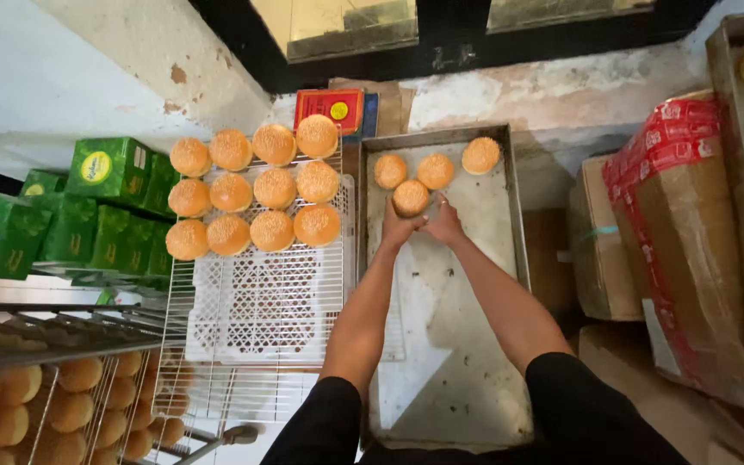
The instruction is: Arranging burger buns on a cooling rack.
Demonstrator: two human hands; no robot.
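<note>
left hand [399,227] + right hand [446,224] | on bun [411,197] | round, dome up, flat on tray [484,224]

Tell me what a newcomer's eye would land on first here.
First, the block of twelve golden sesame buns in three neat rows on the white wire rack, left of centre. Next, the left hand and right hand meeting at one bun on the metal baking tray, with three more buns behind. Bright green boxes are stacked at far left.
</note>
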